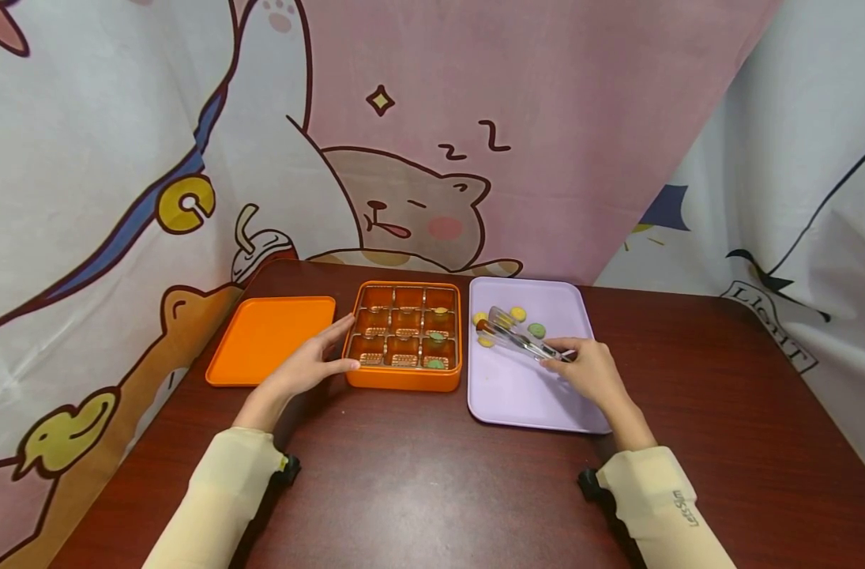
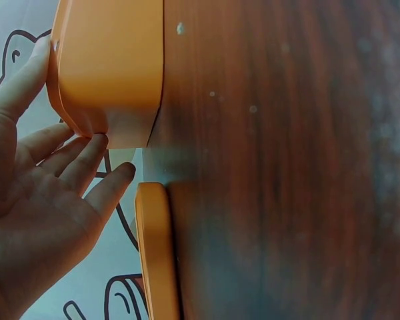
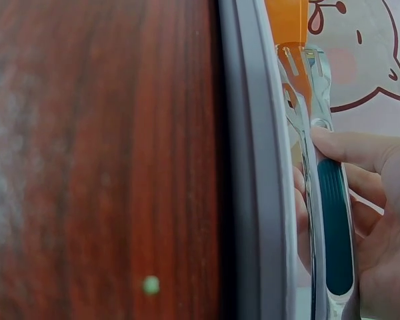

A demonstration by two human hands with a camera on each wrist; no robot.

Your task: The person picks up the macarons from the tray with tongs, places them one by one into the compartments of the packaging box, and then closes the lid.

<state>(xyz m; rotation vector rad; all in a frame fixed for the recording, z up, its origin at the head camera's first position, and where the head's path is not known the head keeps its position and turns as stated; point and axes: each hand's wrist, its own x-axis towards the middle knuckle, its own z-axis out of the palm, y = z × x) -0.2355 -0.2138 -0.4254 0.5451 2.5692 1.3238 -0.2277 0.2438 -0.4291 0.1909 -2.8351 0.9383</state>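
Note:
An orange box [image 1: 404, 382] holds a clear insert divided into a grid of compartments. In its right column lie a yellow piece [image 1: 441, 310] at the back and green pieces [image 1: 437, 337] in the middle and front. My left hand [image 1: 307, 367] rests on the box's left side, thumb at the rim and fingers against the wall. My right hand [image 1: 592, 371] grips metal tongs [image 3: 335, 227] with a dark green handle inlay, low over the lilac tray [image 1: 532, 399]. Their tips are among yellow pieces [image 1: 486, 341]; whether they pinch one, I cannot tell.
Left of the box lies a flat orange lid [image 1: 268, 340]. A green piece [image 1: 536, 330] and another yellow piece [image 1: 518, 314] sit on the tray beyond the tongs. A printed cloth [image 1: 418, 213] hangs behind the dark wooden table [image 1: 404, 490].

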